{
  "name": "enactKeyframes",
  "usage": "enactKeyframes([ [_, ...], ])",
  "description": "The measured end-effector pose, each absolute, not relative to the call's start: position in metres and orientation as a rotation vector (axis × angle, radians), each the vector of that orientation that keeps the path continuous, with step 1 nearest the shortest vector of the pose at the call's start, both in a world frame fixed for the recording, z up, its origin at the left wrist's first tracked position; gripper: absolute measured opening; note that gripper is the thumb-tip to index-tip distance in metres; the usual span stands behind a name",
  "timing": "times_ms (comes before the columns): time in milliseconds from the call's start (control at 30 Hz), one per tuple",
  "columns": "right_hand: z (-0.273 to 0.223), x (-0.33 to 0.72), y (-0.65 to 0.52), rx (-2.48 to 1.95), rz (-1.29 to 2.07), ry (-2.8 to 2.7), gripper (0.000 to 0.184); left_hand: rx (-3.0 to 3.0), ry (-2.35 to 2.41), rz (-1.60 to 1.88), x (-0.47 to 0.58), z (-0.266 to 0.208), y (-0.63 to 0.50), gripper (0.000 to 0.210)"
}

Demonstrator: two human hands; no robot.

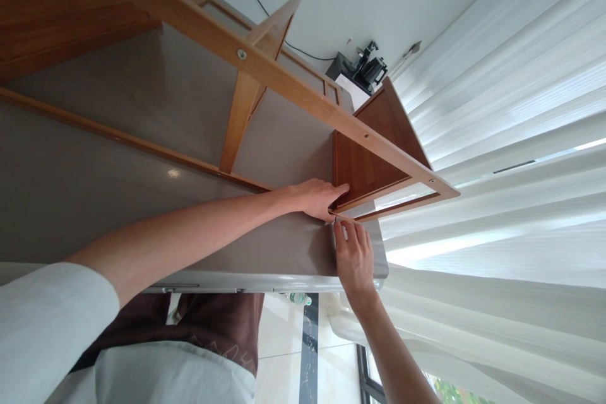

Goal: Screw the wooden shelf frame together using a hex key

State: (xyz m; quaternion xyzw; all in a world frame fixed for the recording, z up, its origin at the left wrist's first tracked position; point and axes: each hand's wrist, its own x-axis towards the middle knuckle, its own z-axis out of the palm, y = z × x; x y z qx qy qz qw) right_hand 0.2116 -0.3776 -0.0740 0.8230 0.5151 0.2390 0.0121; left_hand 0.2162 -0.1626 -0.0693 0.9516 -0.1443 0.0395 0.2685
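A brown wooden shelf frame [303, 101] lies on a grey table [265, 246], with upright panels joined by long rails. My left hand [316, 197] grips the lower right corner of the frame, its fingers closed around the lower rail. One finger stretches onto the dark end panel [374, 151]. Just below that corner, my right hand [354, 255] pinches at the joint with its fingertips. Whatever those fingertips hold is too small or hidden to make out. A round metal screw head [242, 54] shows on the upper rail.
Beyond the table stands a small dark cabinet with a black appliance [376, 72] on top. White curtains [497, 214] hang close on the right. A plastic bottle [299, 298] shows below the table's front edge. A black cable [258, 0] runs along the wall.
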Motion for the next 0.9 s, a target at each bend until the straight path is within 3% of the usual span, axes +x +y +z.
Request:
enactKeyframes([
  [600, -0.092, 0.22, -0.381, 3.056, 0.75, 1.52, 0.023, 2.589, -0.395, 0.136, 0.214, -0.066, -0.163, 0.053],
  [900, -0.092, 0.217, -0.384, 3.086, 0.731, 1.507, 0.022, 2.589, -0.395, 0.111, 0.218, -0.072, -0.165, 0.056],
])
